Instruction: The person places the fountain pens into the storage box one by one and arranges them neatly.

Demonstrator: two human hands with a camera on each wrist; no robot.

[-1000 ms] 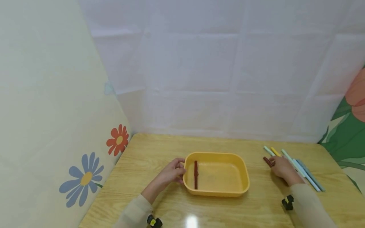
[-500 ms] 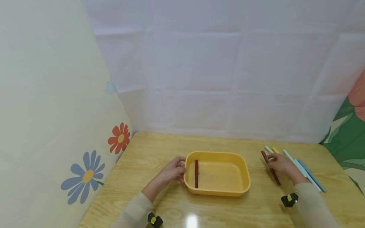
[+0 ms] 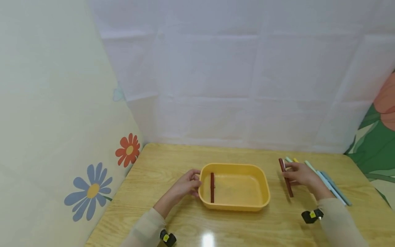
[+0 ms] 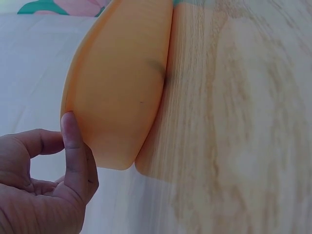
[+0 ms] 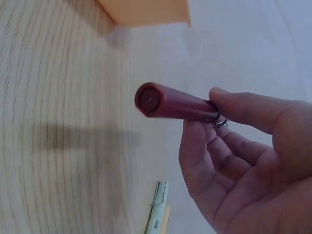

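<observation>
My left hand point(image 3: 184, 187) pinches the left rim of a yellow plastic tray point(image 3: 242, 192); the left wrist view shows its fingertips at the edge of the tray wall point(image 4: 122, 87). Inside the tray, along its left end, lies a dark red pen point(image 3: 212, 188). To the right of the tray, my right hand point(image 3: 303, 175) grips a second dark red pen point(image 3: 289, 188) between thumb and fingers. In the right wrist view this pen point(image 5: 178, 103) points end-on toward the camera above the table, and its metal clip shows by the fingers.
Right of my right hand several pens lie on the wooden table point(image 3: 185, 226), among them a light green pen point(image 5: 157, 209), a pale blue pen point(image 3: 332, 188) and a grey-blue pen point(image 3: 337, 190). A yellow pen point(image 3: 296, 160) shows behind the hand. White sheeting point(image 3: 210, 85) hangs behind the table.
My right hand has lifted the dark red pen from beside the other pens and moved it slightly left, toward the tray. The left hand stays at the tray rim.
</observation>
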